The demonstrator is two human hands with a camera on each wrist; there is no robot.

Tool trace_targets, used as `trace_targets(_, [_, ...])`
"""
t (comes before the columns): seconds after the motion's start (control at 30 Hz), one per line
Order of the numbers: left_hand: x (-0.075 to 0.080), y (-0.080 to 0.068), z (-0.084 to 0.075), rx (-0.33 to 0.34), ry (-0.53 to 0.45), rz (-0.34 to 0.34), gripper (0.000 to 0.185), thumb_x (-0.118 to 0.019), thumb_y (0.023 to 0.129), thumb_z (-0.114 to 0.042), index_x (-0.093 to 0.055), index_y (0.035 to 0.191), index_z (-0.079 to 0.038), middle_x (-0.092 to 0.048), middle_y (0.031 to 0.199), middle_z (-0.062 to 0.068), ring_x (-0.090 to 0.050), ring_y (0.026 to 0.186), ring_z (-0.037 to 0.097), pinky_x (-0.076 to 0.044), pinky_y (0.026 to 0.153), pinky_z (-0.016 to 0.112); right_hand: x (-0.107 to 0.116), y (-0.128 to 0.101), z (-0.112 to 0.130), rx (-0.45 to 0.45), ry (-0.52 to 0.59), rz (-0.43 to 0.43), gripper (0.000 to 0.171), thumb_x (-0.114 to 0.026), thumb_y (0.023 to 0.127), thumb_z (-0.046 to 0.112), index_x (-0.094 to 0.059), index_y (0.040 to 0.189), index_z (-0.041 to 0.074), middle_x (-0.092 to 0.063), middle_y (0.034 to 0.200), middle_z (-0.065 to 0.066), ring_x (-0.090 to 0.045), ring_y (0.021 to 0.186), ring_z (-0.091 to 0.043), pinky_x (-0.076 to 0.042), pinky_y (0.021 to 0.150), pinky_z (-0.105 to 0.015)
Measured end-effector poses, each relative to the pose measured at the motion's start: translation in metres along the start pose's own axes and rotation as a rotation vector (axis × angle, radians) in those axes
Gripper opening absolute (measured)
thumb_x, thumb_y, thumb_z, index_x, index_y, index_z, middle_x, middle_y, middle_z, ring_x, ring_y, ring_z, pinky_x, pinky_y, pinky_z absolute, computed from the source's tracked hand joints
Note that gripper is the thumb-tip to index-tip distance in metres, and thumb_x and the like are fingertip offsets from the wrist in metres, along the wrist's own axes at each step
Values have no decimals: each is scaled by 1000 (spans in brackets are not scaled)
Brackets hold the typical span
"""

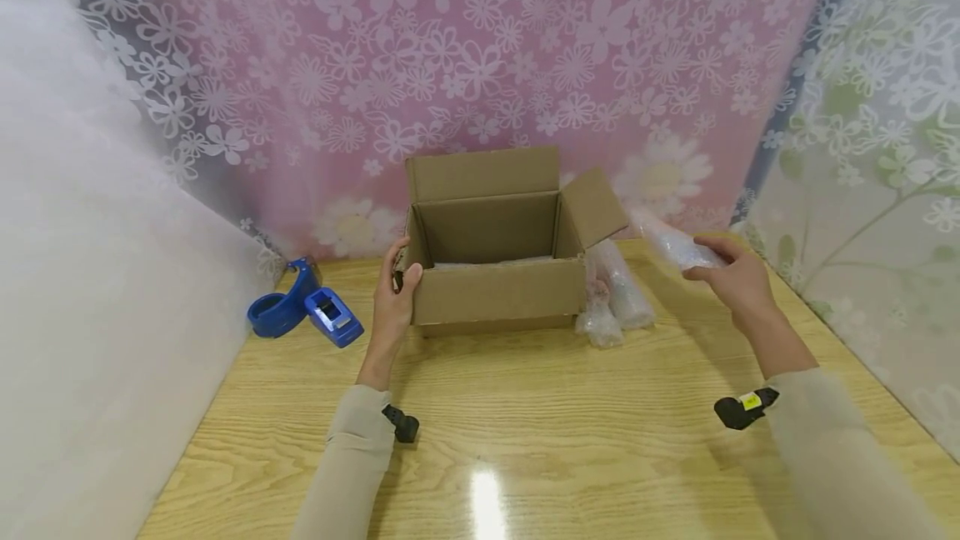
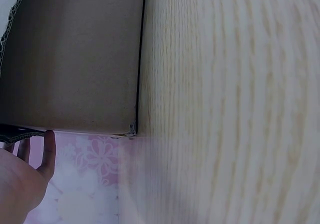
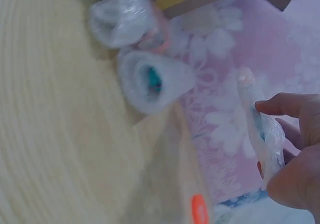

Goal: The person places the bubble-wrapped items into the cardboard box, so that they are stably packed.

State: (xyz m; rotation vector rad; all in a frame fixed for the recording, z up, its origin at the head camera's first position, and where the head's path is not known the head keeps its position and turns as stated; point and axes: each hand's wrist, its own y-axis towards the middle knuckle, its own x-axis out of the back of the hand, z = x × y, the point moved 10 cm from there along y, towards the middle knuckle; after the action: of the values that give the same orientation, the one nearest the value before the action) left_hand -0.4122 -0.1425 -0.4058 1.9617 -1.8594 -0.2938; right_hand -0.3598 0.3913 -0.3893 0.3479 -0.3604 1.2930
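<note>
An open brown cardboard box [image 1: 495, 294] stands on the wooden table [image 1: 540, 432] against the back wall, its flaps up. My left hand [image 1: 396, 290] grips the box's front left corner, thumb on the front wall; the left wrist view shows the fingers [image 2: 47, 149] at the box [image 2: 75, 59] edge. My right hand [image 1: 738, 277] is raised to the right of the box and holds a bubble-wrapped item [image 1: 671, 242]; in the right wrist view this wrapped item [image 3: 260, 129] sits between thumb and fingers. Two more bubble-wrapped bundles [image 1: 615, 294] lie beside the box's right side.
A blue tape dispenser [image 1: 303, 311] lies at the table's left rear, near the white side panel. Flowered curtains close off the back and right. Some clear wrap shows inside the box. The wrapped bundles [image 3: 145, 59] on the table show in the right wrist view.
</note>
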Motion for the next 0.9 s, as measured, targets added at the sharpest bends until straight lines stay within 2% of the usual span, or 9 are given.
trace_targets(0.1, [1,0,0,2,0,1,52,-58,104,-50,-42,153,-49,-34,164,-11,-42,139,27,-38,107,59,3,0,18,13,31,-4,74,-75,98,22,-38,162,19,-23,170,-16,-26,151,-44,-35,117,-53])
trace_targets(0.17, [1,0,0,2,-1,1,52,-58,104,-49,-42,154,-49,-34,164,-11,-42,139,27,-39,107,59,5,-1,32,30,54,-19,73,-75,98,24,-40,162,23,-27,169,-13,-31,150,-40,-40,114,-41])
trace_targets(0.27, [1,0,0,1,-1,0,52,-59,104,-48,-43,153,-49,-34,163,-11,-44,137,28,-40,105,58,6,-4,56,83,121,-57,70,-77,96,20,-46,159,24,-38,164,-8,-39,145,-31,-45,100,-19])
trace_targets(0.33, [0,0,0,1,0,-1,52,-59,104,-47,-43,153,-49,-34,164,-12,-44,137,27,-40,105,57,6,-7,72,129,197,-76,67,-78,94,14,-51,155,21,-44,159,-5,-44,139,-24,-47,90,-10])
trace_targets(0.47, [0,1,-1,1,-2,-4,51,-59,104,-47,-43,153,-49,-33,164,-12,-42,139,27,-39,107,57,1,-14,101,241,368,-68,64,-79,90,1,-58,149,11,-55,146,0,-50,128,-17,-49,86,-9])
trace_targets(0.6, [0,0,-3,-4,-13,-2,51,-59,105,-47,-43,154,-47,-32,165,-9,-38,144,27,-36,110,60,-7,-17,122,314,475,-31,62,-80,88,-4,-59,146,4,-59,136,2,-54,121,-13,-50,87,-12])
trace_targets(0.77, [0,0,-1,-1,-31,7,53,-58,106,-42,-42,156,-43,-30,167,-6,-33,148,27,-33,113,62,-17,-18,142,353,526,17,61,-80,88,-3,-60,145,5,-59,140,0,-53,124,-15,-50,89,-13])
trace_targets(0.9, [-1,1,0,14,-47,18,55,-58,106,-35,-40,159,-38,-29,168,-4,-35,146,28,-35,111,59,-30,-22,162,393,507,66,60,-80,89,-3,-61,145,7,-56,144,-3,-49,129,-21,-49,90,-15])
